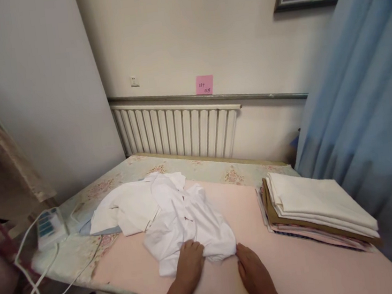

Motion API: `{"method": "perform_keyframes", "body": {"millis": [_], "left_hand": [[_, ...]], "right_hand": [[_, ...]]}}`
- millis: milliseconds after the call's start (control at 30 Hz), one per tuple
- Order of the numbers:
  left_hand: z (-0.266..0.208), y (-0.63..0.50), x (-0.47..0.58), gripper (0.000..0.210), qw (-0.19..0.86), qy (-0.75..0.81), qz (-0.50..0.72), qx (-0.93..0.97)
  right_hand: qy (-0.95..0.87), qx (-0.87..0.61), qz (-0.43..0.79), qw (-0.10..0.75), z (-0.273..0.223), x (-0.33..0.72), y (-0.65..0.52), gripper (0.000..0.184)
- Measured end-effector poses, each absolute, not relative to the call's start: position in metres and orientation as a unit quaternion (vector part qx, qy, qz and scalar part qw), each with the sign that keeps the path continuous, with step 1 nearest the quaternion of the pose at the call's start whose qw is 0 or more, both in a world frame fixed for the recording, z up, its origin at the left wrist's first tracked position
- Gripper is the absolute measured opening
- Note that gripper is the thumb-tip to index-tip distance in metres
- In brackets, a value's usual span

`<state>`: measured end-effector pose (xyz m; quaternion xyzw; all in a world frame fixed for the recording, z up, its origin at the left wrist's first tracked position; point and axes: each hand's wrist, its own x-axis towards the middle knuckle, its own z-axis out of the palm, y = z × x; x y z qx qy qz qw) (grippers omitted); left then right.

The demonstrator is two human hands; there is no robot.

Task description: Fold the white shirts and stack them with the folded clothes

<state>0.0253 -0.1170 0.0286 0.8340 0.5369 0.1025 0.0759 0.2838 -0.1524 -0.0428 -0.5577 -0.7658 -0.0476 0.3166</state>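
A white button-up shirt (190, 218) lies rumpled on the pink cloth in front of me, its buttoned opening partly gaping. My left hand (191, 263) rests at the shirt's near edge, fingers curled over the fabric. At the shirt's near right corner, my right hand (253, 270) has its fingers together, gripping the edge; the thumb's hold is partly hidden. Left of the shirt and partly under it lies another white garment (124, 204), with a bit of blue-grey fabric showing beneath.
A stack of folded cloths (323, 203) sits on the pink cloth (238, 208) at right. Left on the floral-covered table (108, 187) is a power strip (51, 227) with white cables. A radiator (180, 130) stands behind; a blue curtain (353, 100) hangs at right.
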Motion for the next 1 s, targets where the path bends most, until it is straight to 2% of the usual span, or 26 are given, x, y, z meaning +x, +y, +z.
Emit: {"method": "perform_keyframes", "body": {"millis": [133, 300, 433, 667, 767, 900, 1000], "left_hand": [[0.031, -0.121, 0.047, 0.021, 0.077, 0.529, 0.100, 0.839], [0.024, -0.141, 0.090, 0.022, 0.097, 0.528, 0.099, 0.838], [0.016, -0.157, 0.126, 0.024, 0.115, 0.529, 0.106, 0.834], [0.007, -0.169, 0.133, 0.022, 0.141, 0.462, 0.191, 0.854], [0.017, -0.165, 0.108, 0.032, 0.077, 0.462, 0.269, 0.842], [0.044, -0.150, 0.060, 0.046, -0.019, 0.600, 0.291, 0.745], [0.056, -0.139, 0.027, 0.056, 0.033, 0.716, 0.218, 0.662]], "right_hand": [[-0.737, -0.573, 0.042, 0.356, -0.027, 0.279, -0.162, 0.047], [-0.627, -0.618, 0.223, 0.419, -0.015, 0.267, -0.178, 0.033], [-0.519, -0.641, 0.334, 0.457, -0.009, 0.267, -0.191, 0.039], [-0.459, -0.657, 0.378, 0.463, 0.021, 0.282, -0.195, 0.046], [-0.469, -0.667, 0.371, 0.444, 0.023, 0.284, -0.189, 0.047], [-0.483, -0.687, 0.346, 0.419, 0.014, 0.287, -0.180, 0.043], [-0.483, -0.678, 0.350, 0.430, 0.011, 0.292, -0.178, 0.040]]}}
